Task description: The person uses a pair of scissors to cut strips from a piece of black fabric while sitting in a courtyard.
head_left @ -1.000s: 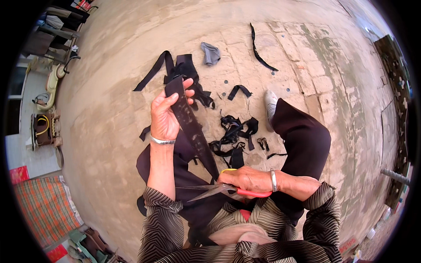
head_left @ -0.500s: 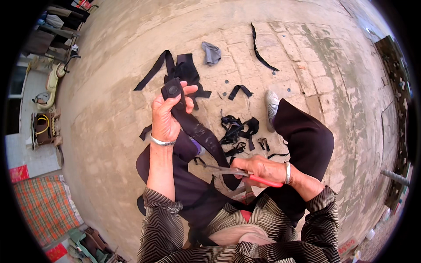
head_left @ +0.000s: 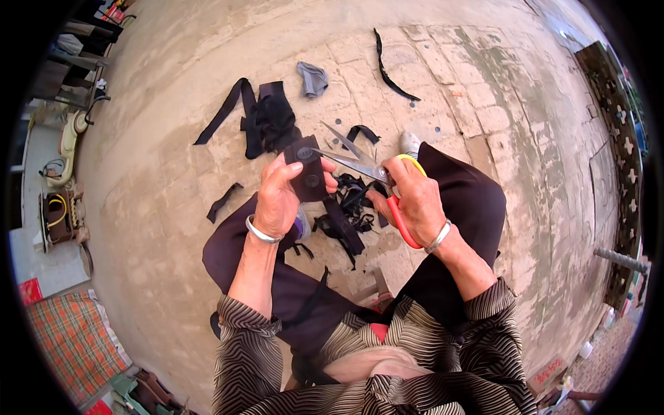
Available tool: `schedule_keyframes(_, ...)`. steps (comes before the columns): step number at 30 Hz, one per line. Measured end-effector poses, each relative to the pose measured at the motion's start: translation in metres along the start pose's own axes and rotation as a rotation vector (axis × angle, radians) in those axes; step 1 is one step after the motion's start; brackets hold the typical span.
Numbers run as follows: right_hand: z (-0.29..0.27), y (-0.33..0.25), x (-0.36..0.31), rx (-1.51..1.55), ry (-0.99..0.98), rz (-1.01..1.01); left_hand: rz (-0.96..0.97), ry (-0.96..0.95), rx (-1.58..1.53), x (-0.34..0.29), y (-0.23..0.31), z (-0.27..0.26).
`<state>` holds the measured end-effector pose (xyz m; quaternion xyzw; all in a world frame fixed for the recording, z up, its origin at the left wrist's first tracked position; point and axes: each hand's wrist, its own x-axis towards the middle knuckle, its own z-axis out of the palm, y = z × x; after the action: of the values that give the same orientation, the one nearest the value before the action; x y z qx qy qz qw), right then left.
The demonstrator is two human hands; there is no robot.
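Scissors (head_left: 360,166) now raised and open at black strap (head_left: 309,178), right hand (head_left: 413,200) gripping handles, left hand (head_left: 280,200) still clutching strap.

Soft daylight, sharp centre, perhaps blurred fisheye rim.

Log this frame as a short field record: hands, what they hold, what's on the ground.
left hand: grips a black strap piece with two round fittings, held up
right hand: holds red-and-yellow-handled scissors, blades open, tips at the strap piece
ground: paved, black strap scraps, grey cloth, long black strip
posture: seated, dark trousers, striped sleeves
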<state>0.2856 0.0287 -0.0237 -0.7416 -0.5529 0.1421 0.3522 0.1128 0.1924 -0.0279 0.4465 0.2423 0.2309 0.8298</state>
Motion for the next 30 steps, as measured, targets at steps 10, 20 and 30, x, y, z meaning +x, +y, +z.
schedule_keyframes(10,0.007,0.003,0.002,-0.278,-0.032,-0.089,0.008,0.103,0.088,-0.004,-0.005,0.008)
schedule_keyframes(20,0.009,0.005,0.002,-0.365,-0.044,-0.058,0.048,0.155,0.155,-0.009,-0.007,0.013)
schedule_keyframes(30,0.012,-0.002,0.003,-0.298,-0.063,-0.032,-0.022,0.156,0.206,-0.007,-0.014,0.023)
